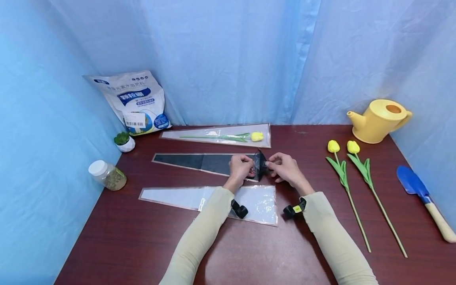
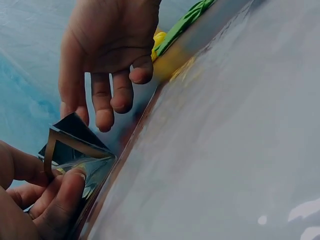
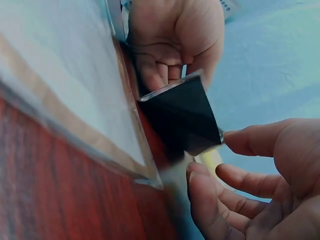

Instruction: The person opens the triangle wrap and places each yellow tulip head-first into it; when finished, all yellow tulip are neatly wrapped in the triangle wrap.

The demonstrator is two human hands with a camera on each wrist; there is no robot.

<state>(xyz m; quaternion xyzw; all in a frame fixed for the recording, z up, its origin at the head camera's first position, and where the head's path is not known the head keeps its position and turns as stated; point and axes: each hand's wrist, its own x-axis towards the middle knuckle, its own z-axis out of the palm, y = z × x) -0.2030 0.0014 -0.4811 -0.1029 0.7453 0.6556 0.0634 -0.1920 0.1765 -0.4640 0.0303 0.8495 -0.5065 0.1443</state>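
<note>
A long black flower sleeve (image 1: 199, 161) lies across the middle of the dark red table (image 1: 117, 245). Its wide right end is lifted off the surface between both hands. My left hand (image 1: 246, 166) pinches that end's edge; in the left wrist view its thumb and fingers (image 2: 67, 187) grip the folded corner of the sleeve (image 2: 75, 145). My right hand (image 1: 276, 166) sits just right of the end. In the right wrist view its thumb tip (image 3: 231, 137) touches the black sleeve (image 3: 180, 120) at a corner, fingers loosely curled and apart below it.
A clear sleeve holding a yellow tulip (image 1: 257, 136) lies behind, and an empty clear sleeve (image 1: 171, 197) lies in front under my forearms. Two loose yellow tulips (image 1: 343, 170), a yellow watering can (image 1: 379, 120) and a blue trowel (image 1: 413, 184) are at right. A fertiliser bag (image 1: 137, 101), small pot plant (image 1: 124, 141) and jar (image 1: 108, 175) stand at left.
</note>
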